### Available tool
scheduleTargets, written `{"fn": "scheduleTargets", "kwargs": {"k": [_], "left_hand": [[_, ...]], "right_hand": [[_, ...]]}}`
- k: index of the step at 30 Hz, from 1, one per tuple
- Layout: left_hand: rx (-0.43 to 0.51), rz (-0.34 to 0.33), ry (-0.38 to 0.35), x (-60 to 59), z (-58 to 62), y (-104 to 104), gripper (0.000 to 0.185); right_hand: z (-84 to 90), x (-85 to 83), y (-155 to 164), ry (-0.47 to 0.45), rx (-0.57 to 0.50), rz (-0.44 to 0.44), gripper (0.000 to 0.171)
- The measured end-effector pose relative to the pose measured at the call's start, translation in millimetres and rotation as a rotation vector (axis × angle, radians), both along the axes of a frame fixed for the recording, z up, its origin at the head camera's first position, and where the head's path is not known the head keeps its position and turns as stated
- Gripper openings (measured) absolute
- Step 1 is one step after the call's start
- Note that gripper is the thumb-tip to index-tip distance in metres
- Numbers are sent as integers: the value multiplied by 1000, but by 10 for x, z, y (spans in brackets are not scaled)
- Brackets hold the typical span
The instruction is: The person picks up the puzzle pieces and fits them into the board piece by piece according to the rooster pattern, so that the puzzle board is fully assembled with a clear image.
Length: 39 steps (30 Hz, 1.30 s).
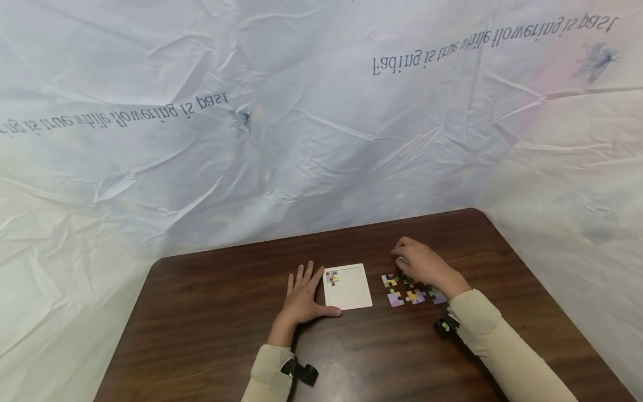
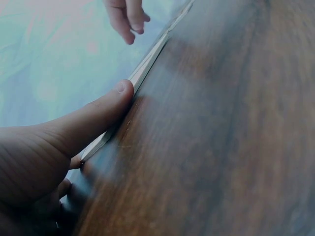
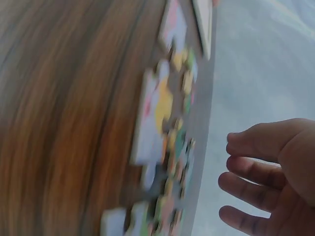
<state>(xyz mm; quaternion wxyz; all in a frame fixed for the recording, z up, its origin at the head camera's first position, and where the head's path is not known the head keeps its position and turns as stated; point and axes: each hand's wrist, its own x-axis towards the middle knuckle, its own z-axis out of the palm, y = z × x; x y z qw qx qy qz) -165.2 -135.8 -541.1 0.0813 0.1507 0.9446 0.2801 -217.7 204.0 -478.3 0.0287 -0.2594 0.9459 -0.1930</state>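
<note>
A square white puzzle tray [image 1: 351, 290] lies on the table with one or more joined jigsaw pieces [image 1: 332, 277] in its upper left corner. My left hand [image 1: 302, 300] steadies the tray, fingers spread along its left side. In the left wrist view the thumb [image 2: 106, 110] touches the tray's near edge. To the right lie several loose jigsaw pieces [image 1: 395, 298], seen edge-on and blurred in the right wrist view. Above them hovers my right hand [image 1: 424, 262], its fingers [image 3: 251, 189] loosely bent with nothing visible between them. Part of the pile is hidden under this hand.
The dark wooden table [image 1: 211, 312] has rounded far corners. A white printed curtain [image 1: 301, 139] hangs behind it and at both sides. Black straps [image 1: 300, 371] with small devices sit on both wrists.
</note>
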Motion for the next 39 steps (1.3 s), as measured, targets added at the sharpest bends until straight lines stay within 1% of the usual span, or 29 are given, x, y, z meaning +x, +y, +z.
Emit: {"fn": "scheduleTargets", "kwargs": {"k": [3, 7, 10, 16, 18, 23, 26, 30, 33, 36, 39], "left_hand": [[-2, -3, 5, -5, 10, 2, 123], [-8, -4, 11, -7, 25, 3, 123], [-17, -3, 11, -10, 19, 1, 123], [-15, 2, 22, -9, 16, 0, 124], [-15, 3, 22, -7, 23, -2, 124], [-21, 6, 21, -9, 29, -13, 123], [-25, 11, 25, -4, 18, -15, 124], [-11, -6, 30, 15, -5, -2, 125], [-4, -16, 33, 20, -14, 11, 125], [-21, -5, 28, 11, -12, 19, 124], [-42, 3, 16, 4, 0, 19, 123]], "right_hand": [[-14, -21, 96, 29, 50, 4, 29], [-39, -34, 172, 68, 103, 23, 21], [-55, -44, 195, 65, 112, 30, 18], [-78, -106, 188, 39, 151, 33, 22], [-79, -138, 177, 41, 166, 48, 22], [-58, -228, 126, 32, 169, 65, 19], [-48, -257, 97, 22, 182, 66, 27], [-54, -242, 96, 12, 205, 67, 38], [-69, -228, 98, 24, 203, 73, 36], [-90, -224, 74, 52, 189, 77, 32], [-104, -211, 21, 55, 152, 85, 28]]}}
